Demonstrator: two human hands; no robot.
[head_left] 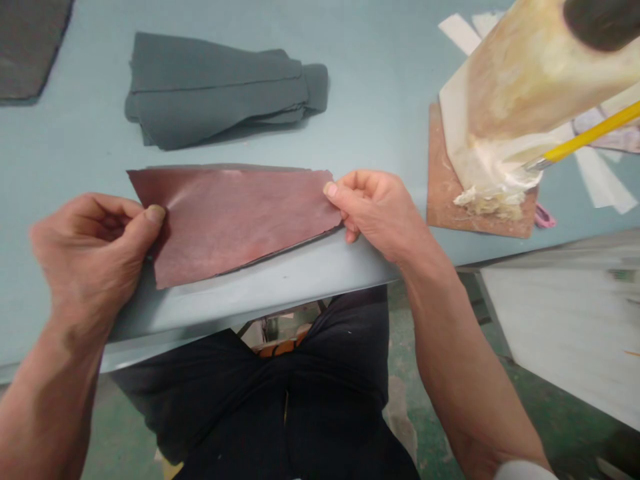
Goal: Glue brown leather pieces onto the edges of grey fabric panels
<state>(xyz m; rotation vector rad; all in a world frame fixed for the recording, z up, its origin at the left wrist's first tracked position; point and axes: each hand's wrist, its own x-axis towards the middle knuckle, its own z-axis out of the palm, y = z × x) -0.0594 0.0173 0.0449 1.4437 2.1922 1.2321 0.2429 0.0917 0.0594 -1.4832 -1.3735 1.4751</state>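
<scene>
The left hand [93, 253] pinches the left end of a reddish-brown piece of leather [245, 223], its thumb flat on top and its other fingers curled in, nearly closed. The right hand [377, 210] grips the narrower right end in the same way, thumb on the upper face and fingers bent underneath. The piece stretches between both hands along the near edge of the table [375, 87], its wide end to the left; whether its middle touches the table cannot be told. Just beyond it, toward the far edge, lies a stack of dark grey pieces [215, 93], apart from both hands. Another dark piece [30, 47] sits at the far left corner of the view of the table. Right of the right hand, near the table's near edge, a stained container [510, 93] stands on a brown board [440, 193], with a yellow-handled brush [590, 137] against its smeared lower part
</scene>
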